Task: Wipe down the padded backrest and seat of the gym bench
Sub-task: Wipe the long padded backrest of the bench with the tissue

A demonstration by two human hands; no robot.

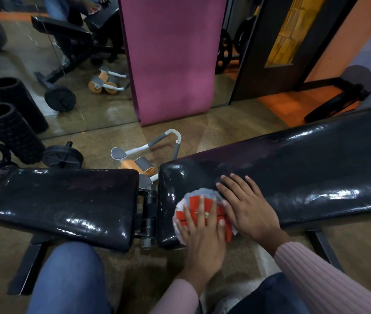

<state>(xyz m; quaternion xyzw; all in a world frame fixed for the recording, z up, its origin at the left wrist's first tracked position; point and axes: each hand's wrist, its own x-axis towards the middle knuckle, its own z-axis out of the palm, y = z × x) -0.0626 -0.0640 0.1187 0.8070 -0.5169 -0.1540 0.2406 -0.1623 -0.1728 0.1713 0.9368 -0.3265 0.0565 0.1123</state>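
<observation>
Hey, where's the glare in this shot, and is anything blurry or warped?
Head view: bright glare streaks lie on the glossy black seat pad and the backrest; the wide-angle lens bends the frame's edges; the far background is slightly soft; both hands, left and right, and the cloth look sharp.

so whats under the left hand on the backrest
A red and white cloth, pressed flat onto the backrest by the left hand. The cloth's middle and the padding beneath it are covered.
</observation>
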